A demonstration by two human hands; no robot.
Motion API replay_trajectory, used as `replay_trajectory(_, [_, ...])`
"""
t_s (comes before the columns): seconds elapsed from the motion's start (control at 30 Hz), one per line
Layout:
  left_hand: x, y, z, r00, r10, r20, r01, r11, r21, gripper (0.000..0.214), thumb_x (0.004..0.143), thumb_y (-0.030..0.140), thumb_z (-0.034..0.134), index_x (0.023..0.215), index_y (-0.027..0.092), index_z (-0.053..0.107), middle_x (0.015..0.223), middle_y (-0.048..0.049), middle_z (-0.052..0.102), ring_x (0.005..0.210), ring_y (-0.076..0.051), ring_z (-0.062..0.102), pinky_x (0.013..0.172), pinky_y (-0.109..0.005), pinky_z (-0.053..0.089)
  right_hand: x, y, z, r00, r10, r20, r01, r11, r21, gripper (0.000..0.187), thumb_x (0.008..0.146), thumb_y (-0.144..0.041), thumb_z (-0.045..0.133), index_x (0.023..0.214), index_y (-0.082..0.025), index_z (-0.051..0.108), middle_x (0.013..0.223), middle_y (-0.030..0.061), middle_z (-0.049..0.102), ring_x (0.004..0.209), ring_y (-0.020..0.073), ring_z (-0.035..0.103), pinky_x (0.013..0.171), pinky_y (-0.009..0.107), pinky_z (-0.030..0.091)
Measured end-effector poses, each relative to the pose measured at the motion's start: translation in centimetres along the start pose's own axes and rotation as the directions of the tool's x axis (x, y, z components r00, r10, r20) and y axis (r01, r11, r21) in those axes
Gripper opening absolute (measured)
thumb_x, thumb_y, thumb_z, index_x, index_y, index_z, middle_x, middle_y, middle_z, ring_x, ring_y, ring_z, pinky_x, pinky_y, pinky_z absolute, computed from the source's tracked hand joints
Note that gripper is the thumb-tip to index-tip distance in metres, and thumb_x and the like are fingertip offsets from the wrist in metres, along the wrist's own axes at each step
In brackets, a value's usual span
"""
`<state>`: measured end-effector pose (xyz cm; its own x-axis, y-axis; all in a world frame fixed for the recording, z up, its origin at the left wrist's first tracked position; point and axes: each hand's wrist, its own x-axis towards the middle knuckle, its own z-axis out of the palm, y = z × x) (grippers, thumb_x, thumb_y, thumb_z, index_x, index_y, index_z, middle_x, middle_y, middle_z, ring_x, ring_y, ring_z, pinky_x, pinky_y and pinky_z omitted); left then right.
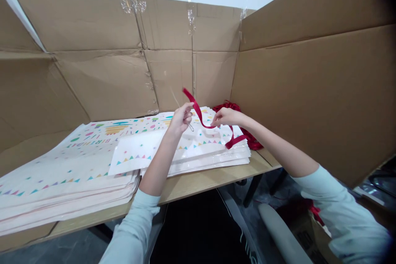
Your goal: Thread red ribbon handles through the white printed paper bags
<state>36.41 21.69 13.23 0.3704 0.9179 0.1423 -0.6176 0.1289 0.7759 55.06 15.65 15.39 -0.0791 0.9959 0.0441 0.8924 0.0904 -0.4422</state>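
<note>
A dark red ribbon (198, 112) hangs in a curve between my two hands. My left hand (182, 117) is closed on it near one end, and the short tip points up and left. A thin wire-like piece (191, 127) shows beneath my left fingers, and a fine pale line rises above that hand. My right hand (227, 117) pinches the ribbon farther along, while its tail curls down over the printed sheets. Below both hands lies a right-hand stack of white sheets (213, 154) with coloured bunting and stars.
A wider stack of birthday-print sheets (68, 165) covers the left of the wooden table (198, 182). Red ribbons (255, 140) are heaped at the right. Tall cardboard walls (102, 78) enclose the back and sides. A cardboard box (312, 231) stands below, near a grey armrest (278, 231).
</note>
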Motion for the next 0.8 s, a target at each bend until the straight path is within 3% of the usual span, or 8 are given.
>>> replay_trajectory(0.07, [-0.3, -0.3, 0.1, 0.992, -0.054, 0.112, 0.029, 0.976, 0.215, 0.026, 0.056, 0.013, 0.076, 0.060, 0.014, 0.050, 0.051, 0.0098, 0.027, 0.038, 0.000, 0.019, 0.034, -0.016, 0.006, 0.1, -0.1, -0.3, 0.975, -0.030, -0.220, -0.006, 0.987, -0.161, 0.022, 0.084, -0.034, 0.058, 0.085, -0.016, 0.070, 0.082, 0.0079, 0.067, 0.075, 0.0175, 0.058, 0.063, 0.026, 0.041])
replay_trajectory(0.13, [-0.6, -0.4, 0.0, 0.971, -0.123, 0.205, 0.026, 0.907, 0.420, 0.023, 0.057, 0.019, 0.077, 0.060, 0.013, 0.054, 0.051, 0.0088, 0.026, 0.040, -0.001, 0.020, 0.037, -0.018, 0.004, 0.2, -0.2, -0.6, 0.857, -0.122, -0.501, -0.035, 0.955, -0.293, 0.027, 0.089, -0.026, 0.049, 0.106, -0.013, 0.066, 0.103, 0.0134, 0.066, 0.093, 0.0237, 0.059, 0.075, 0.032, 0.044])
replay_trajectory(0.2, [-0.8, -0.4, -0.1, 0.939, -0.198, 0.280, 0.001, 0.817, 0.577, 0.022, 0.059, 0.024, 0.076, 0.060, 0.012, 0.058, 0.051, 0.0079, 0.026, 0.041, -0.001, 0.019, 0.039, -0.020, 0.005, 0.2, -0.3, -0.8, 0.727, -0.318, -0.608, 0.014, 0.893, -0.450, 0.035, 0.088, -0.019, 0.049, 0.121, -0.012, 0.058, 0.125, 0.0170, 0.056, 0.114, 0.0293, 0.051, 0.088, 0.041, 0.042])
replay_trajectory(0.3, [-0.7, -0.3, -0.5, 0.891, -0.291, 0.348, -0.054, 0.694, 0.718, 0.020, 0.059, 0.028, 0.076, 0.063, 0.012, 0.063, 0.049, 0.0073, 0.026, 0.043, -0.003, 0.017, 0.042, -0.022, 0.006, 0.2, -0.4, -0.6, 0.660, -0.634, -0.403, 0.248, 0.690, -0.680, 0.032, 0.084, -0.016, 0.054, 0.116, -0.017, 0.061, 0.130, 0.0122, 0.054, 0.124, 0.0295, 0.043, 0.106, 0.051, 0.026])
replay_trajectory(0.43, [-0.5, 0.0, -1.0, 0.869, -0.314, 0.382, -0.117, 0.620, 0.776, 0.020, 0.060, 0.031, 0.077, 0.067, 0.015, 0.067, 0.052, 0.0054, 0.034, 0.046, -0.004, 0.021, 0.044, -0.023, 0.008, 0.4, -0.3, 0.4, 0.633, -0.759, -0.152, 0.468, 0.532, -0.705, 0.017, 0.089, -0.019, 0.052, 0.100, -0.018, 0.065, 0.098, 0.0062, 0.066, 0.097, 0.0211, 0.058, 0.110, 0.052, 0.021])
replay_trajectory(0.57, [-0.5, 0.6, -1.0, 0.866, -0.308, 0.394, -0.122, 0.634, 0.764, 0.021, 0.056, 0.031, 0.078, 0.063, 0.014, 0.067, 0.053, 0.0043, 0.038, 0.048, -0.004, 0.023, 0.045, -0.024, 0.010, 0.9, -0.7, 1.4, 0.570, -0.807, -0.153, 0.496, 0.486, -0.720, 0.017, 0.091, -0.016, 0.049, 0.100, -0.014, 0.063, 0.100, 0.0103, 0.063, 0.095, 0.0197, 0.056, 0.096, 0.042, 0.039])
replay_trajectory(0.7, [-0.5, 1.1, -1.2, 0.858, -0.326, 0.398, -0.126, 0.618, 0.776, 0.021, 0.053, 0.028, 0.080, 0.061, 0.014, 0.067, 0.053, 0.0042, 0.038, 0.049, -0.004, 0.023, 0.045, -0.023, 0.010, 1.4, -1.2, 1.9, 0.459, -0.874, -0.158, 0.484, 0.396, -0.780, 0.024, 0.095, -0.013, 0.038, 0.098, -0.015, 0.062, 0.107, 0.0110, 0.061, 0.111, 0.0215, 0.050, 0.101, 0.044, 0.035])
replay_trajectory(0.8, [-0.3, 1.4, -1.7, 0.846, -0.347, 0.405, -0.133, 0.598, 0.791, 0.020, 0.054, 0.028, 0.080, 0.062, 0.014, 0.069, 0.053, 0.0043, 0.037, 0.049, -0.005, 0.024, 0.045, -0.023, 0.010, 1.7, -1.5, 2.1, 0.477, -0.872, -0.115, 0.511, 0.381, -0.770, 0.026, 0.095, -0.013, 0.038, 0.087, -0.016, 0.062, 0.097, 0.0070, 0.064, 0.108, 0.0207, 0.051, 0.105, 0.046, 0.029])
